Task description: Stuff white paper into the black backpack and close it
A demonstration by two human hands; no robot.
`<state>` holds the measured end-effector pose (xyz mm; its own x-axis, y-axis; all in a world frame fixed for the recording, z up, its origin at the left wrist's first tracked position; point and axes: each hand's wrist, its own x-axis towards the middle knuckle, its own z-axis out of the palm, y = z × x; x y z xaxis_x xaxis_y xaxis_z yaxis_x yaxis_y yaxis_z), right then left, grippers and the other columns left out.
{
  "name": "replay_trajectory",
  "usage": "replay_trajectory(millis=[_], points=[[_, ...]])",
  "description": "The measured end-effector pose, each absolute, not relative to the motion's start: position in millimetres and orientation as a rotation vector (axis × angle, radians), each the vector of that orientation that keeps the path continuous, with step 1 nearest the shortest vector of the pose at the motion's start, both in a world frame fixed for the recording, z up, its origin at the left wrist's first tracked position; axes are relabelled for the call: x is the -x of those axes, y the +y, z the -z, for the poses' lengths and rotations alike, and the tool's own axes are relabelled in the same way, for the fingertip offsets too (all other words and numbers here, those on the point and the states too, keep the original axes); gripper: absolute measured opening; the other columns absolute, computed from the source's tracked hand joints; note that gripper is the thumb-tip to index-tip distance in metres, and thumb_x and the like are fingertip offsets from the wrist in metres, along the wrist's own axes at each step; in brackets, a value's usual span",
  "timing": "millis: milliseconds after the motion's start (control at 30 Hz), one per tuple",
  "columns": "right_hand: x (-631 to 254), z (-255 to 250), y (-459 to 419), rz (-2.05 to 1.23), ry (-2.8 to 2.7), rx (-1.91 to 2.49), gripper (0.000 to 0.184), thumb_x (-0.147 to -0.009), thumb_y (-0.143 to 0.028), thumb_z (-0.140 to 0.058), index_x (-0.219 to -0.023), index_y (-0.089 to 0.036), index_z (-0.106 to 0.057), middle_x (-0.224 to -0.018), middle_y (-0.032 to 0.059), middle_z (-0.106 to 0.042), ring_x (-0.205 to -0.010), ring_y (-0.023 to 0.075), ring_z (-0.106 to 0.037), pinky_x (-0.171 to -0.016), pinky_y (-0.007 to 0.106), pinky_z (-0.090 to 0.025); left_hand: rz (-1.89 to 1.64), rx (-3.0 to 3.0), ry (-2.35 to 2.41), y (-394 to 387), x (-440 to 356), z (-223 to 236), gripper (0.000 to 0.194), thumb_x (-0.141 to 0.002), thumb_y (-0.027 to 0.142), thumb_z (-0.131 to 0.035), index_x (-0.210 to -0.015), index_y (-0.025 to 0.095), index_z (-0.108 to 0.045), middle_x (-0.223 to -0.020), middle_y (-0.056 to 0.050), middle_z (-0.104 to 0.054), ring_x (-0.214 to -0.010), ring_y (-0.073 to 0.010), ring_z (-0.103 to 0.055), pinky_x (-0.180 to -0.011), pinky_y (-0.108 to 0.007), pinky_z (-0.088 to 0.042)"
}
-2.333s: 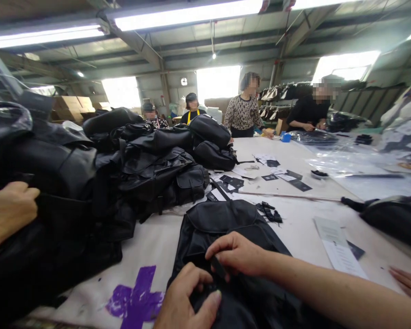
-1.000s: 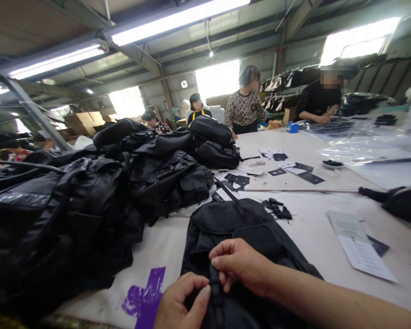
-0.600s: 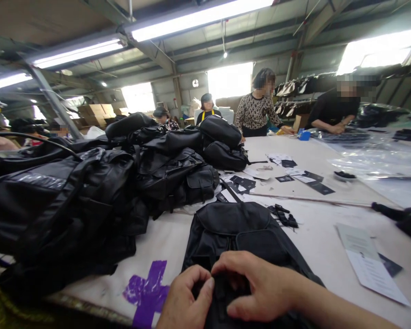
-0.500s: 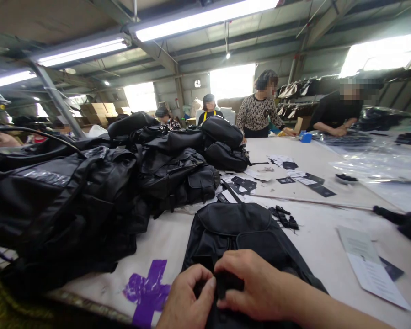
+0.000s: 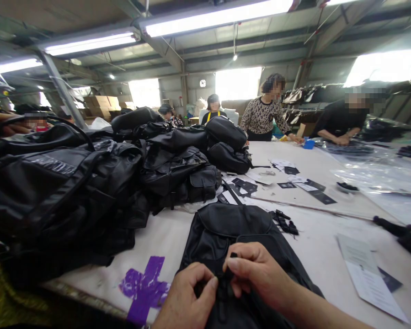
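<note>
A black backpack (image 5: 234,221) lies flat on the table in front of me, its top flap pointing away. My right hand (image 5: 256,269) is closed over its front, pinching a short black strap (image 5: 233,256) whose end sticks up between thumb and forefinger. To the left of it my left hand (image 5: 193,292) is closed too, thumb against forefinger, at the middle of the backpack's front. What lies exactly between those left fingertips is dark and partly hidden, but they rest on the backpack. Below the hands, a vertical strap runs down the front.
Black bags (image 5: 171,155) are heaped on the left. Purple tape (image 5: 145,290) sticks to the table (image 5: 328,246). Small black straps (image 5: 284,222), dark tags (image 5: 317,194) and a white printed card (image 5: 366,274) lie around. Several people stand beyond; another person's hand (image 5: 9,124) grips a bag handle at left.
My right hand has lifted slightly and turned, so the strap end now shows above its fingers. My left hand has stayed almost in place. The other person's hand at left has raised the bag handle.
</note>
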<state>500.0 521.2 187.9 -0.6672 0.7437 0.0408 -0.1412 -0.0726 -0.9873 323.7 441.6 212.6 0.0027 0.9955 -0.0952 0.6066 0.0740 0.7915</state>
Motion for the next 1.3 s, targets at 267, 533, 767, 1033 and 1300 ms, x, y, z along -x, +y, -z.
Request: replay_trajectory(millis=[267,533,767,1033,1300], points=[[-492,-165,540,-2.087,-1.111,0.878,0.044,-0.076,-0.053,-0.07,-0.067,-0.013,-0.055,-0.053,-0.0001,-0.055,-0.042,0.0081,-0.051,-0.035,0.015,-0.028,-0.735,-1.553,1.594,443,-322,-213,0.027,-0.086,0.039,-0.054,-0.078,0.018,-0.068,-0.086,-0.003,-0.064,-0.084,-0.0186,-0.061,-0.078,-0.028,-0.044],[-492,-158,543,-2.054,-1.267,0.944,0.04,-0.082,-0.053,-0.062,-0.078,-0.015,-0.053,-0.064,0.003,-0.065,-0.042,0.0123,-0.061,-0.028,0.013,-0.024,-0.66,-1.447,1.719,451,-329,-214,0.018,-0.078,0.031,-0.057,-0.069,0.018,-0.065,-0.072,0.0,-0.061,-0.073,-0.0166,-0.057,-0.068,-0.026,-0.042],[-492,-159,540,-2.115,-1.226,0.926,0.039,-0.084,-0.052,-0.057,-0.077,-0.013,-0.056,-0.062,0.003,-0.064,-0.039,0.011,-0.059,-0.027,0.013,-0.019,-0.651,-1.434,1.745,451,-331,-213,0.018,-0.078,0.032,-0.057,-0.07,0.017,-0.065,-0.07,0.0,-0.061,-0.07,-0.0164,-0.057,-0.066,-0.026,-0.04],[-495,-162,539,-2.141,-1.196,0.896,0.041,-0.084,-0.053,-0.057,-0.078,-0.013,-0.056,-0.065,0.0036,-0.064,-0.039,0.0107,-0.059,-0.028,0.014,-0.019,-0.636,-1.409,1.771,452,-332,-211,0.017,-0.076,0.032,-0.058,-0.068,0.018,-0.063,-0.068,0.0,-0.06,-0.067,-0.0155,-0.055,-0.063,-0.026,-0.04],[-498,-168,536,-2.132,-1.249,0.837,0.04,-0.087,-0.054,-0.056,-0.08,-0.014,-0.053,-0.067,0.0025,-0.065,-0.042,0.0113,-0.062,-0.028,0.012,-0.02,-0.586,-1.448,1.854,453,-338,-212,0.018,-0.073,0.033,-0.06,-0.065,0.018,-0.062,-0.065,0.001,-0.057,-0.064,-0.0155,-0.053,-0.06,-0.026,-0.037]])
